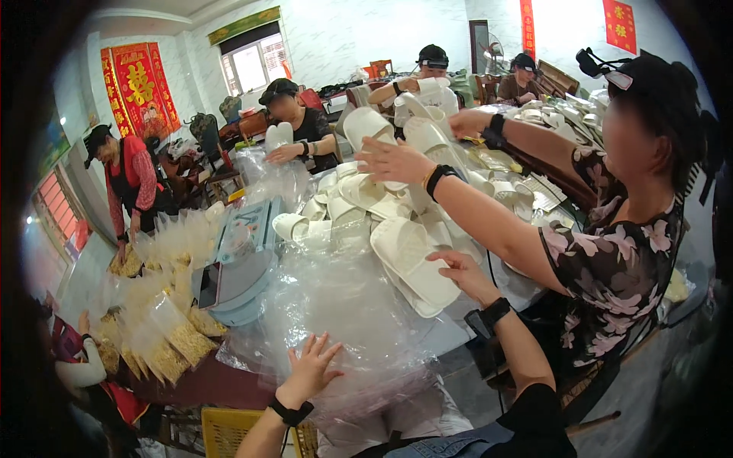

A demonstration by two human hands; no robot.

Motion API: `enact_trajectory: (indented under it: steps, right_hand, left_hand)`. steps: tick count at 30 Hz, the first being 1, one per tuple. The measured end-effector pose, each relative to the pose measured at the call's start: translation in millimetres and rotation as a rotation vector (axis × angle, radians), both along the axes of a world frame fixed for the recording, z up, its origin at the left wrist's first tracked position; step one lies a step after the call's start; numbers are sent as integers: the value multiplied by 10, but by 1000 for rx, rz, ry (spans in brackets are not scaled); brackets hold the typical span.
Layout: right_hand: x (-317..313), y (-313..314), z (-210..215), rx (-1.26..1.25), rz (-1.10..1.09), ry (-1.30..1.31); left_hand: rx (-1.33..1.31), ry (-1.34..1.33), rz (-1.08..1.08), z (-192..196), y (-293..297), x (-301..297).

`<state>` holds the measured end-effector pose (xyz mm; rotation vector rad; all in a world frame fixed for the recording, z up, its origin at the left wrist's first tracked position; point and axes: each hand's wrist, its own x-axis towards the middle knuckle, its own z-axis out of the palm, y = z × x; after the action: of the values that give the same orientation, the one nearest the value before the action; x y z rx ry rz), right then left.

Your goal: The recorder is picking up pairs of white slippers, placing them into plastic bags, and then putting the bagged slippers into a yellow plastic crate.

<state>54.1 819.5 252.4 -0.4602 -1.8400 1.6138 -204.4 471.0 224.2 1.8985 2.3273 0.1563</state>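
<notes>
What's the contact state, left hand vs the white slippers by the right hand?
Apart. Head view shows a stretch of clear plastic between the left hand and the white slippers.

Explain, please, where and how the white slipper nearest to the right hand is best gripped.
Probably take the white slipper by its rounded near end, from the right: no other slipper covers that end, its flat shape suits a pinch, and the right hand is beside it.

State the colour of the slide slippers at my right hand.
Those slide slippers at your right hand are off-white, best in the head view.
</notes>
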Motion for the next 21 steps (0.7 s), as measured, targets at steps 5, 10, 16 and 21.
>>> enact_trajectory:
  steps: [5,10,16,21]
  right_hand:
    - [82,64,-135,61,56,-154]
    - [-58,-56,73,41,36,-178]
    - [-211,-50,255,-49,64,155]
    - [-159,-206,533,-177,150,279]
  left_hand:
    - [5,30,-16,-17,2,-6]
    - [45,54,-9,-92,-35,-24]
    - [26,35,-4,-19,32,23]
    - [26,21,21,-84,13,19]
